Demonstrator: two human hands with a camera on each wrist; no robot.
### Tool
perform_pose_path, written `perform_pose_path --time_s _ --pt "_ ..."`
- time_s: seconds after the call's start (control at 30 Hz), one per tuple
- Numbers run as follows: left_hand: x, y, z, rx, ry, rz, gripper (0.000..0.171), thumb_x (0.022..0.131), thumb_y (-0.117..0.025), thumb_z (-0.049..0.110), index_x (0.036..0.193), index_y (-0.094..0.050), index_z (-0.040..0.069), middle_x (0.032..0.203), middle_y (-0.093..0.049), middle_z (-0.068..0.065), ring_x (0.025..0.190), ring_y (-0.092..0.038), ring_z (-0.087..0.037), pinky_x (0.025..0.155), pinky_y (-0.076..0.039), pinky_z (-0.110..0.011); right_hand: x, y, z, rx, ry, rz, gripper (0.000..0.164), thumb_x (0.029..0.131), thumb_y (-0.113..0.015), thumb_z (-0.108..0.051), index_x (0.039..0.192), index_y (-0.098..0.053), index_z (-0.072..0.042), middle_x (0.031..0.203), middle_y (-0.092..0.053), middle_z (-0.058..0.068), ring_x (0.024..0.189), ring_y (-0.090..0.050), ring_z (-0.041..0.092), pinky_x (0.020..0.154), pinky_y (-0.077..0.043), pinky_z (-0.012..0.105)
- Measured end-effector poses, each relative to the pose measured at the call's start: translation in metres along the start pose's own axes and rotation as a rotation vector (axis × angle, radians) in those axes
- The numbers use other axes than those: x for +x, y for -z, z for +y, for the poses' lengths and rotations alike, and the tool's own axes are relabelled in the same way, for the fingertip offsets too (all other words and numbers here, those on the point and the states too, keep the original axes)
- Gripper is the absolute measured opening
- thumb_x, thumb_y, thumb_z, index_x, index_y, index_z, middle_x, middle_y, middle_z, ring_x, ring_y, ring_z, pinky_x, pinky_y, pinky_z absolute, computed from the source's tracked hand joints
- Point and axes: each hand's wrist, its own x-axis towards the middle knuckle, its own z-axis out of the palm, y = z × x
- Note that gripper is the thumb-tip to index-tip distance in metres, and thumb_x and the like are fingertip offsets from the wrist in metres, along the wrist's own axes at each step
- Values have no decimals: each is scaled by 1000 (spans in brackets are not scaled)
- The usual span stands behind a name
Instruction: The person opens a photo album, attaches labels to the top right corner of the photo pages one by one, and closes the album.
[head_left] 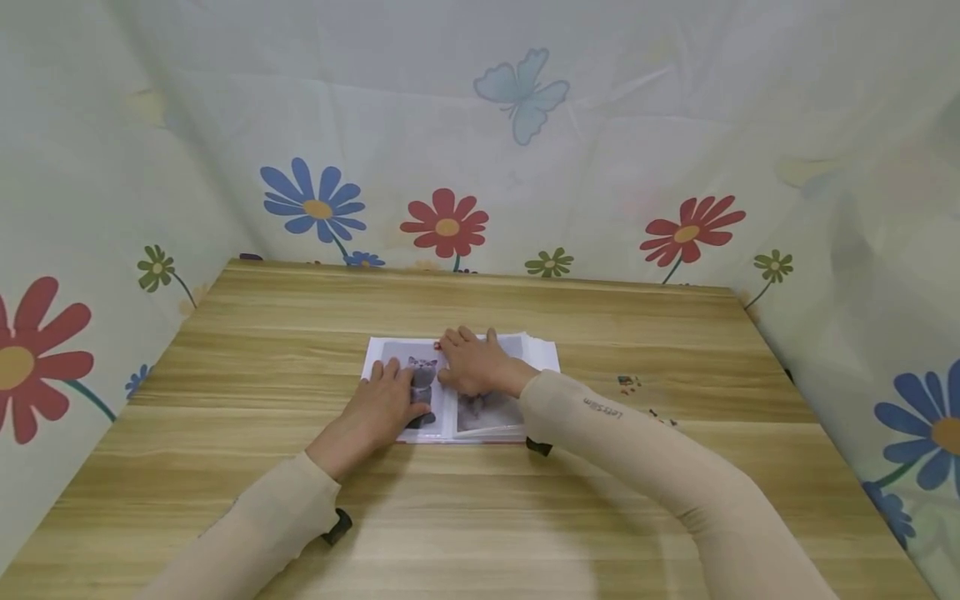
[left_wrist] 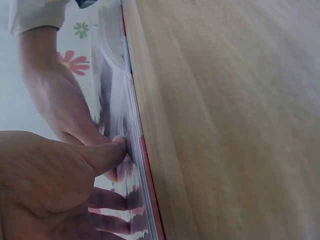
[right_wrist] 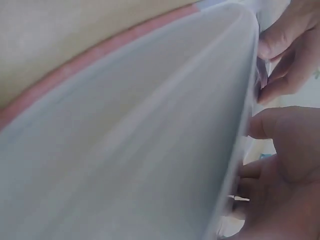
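Observation:
An open photo album [head_left: 447,421] with clear page sleeves lies on the table. A grey cat picture [head_left: 422,372] shows on its left page. My left hand [head_left: 387,403] rests on that page, fingers spread and thumb over the lower part of the cat. On the right page lies my right hand [head_left: 476,367], fingers stretched toward the top of the fold and covering much of the picture there. The right wrist view shows pages [right_wrist: 150,130] bowed up above the red cover edge [right_wrist: 85,60], with the fingers on their far side.
Small dark and coloured bits [head_left: 626,382] lie on the wooden table [head_left: 300,308] to the right of the album, beyond my right forearm. A tiny red piece [head_left: 438,345] shows by the fold's top. A flower-printed curtain [head_left: 600,167] hangs around the table.

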Motion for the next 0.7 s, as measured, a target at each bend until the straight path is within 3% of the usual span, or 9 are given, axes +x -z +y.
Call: perform_pose_path --time_s 0.23,0.33,0.53,0.7 --pt "-1 2 0 10 1 -2 62 99 -66 39 134 -54 -10 126 -53 -27 120 -49 -45 100 -49 -64 -9 3 0 112 11 99 60 108 -47 -37 159 -35 -9 170 -30 8 160 -24 29 126 -19 69" --pt "-2 3 0 16 -5 11 60 98 -67 38 133 -55 -10 122 -53 -26 115 -50 -44 97 -50 -63 -14 2 -5 88 32 133 52 110 -43 -35 156 -42 -11 167 -36 6 158 -29 31 123 -21 72" --pt "-2 2 1 15 -13 17 61 98 -66 38 134 -54 -10 124 -53 -27 116 -50 -44 98 -50 -63 -18 -7 -11 -27 37 101 59 108 -43 -43 160 -37 -15 170 -32 0 159 -27 28 122 -21 73" --pt "-2 2 2 16 -18 19 62 98 -66 39 134 -53 -10 125 -53 -27 117 -50 -45 98 -50 -64 -19 -7 -10 -29 27 75 66 107 -45 -47 163 -29 -14 172 -25 2 161 -21 28 124 -18 72"
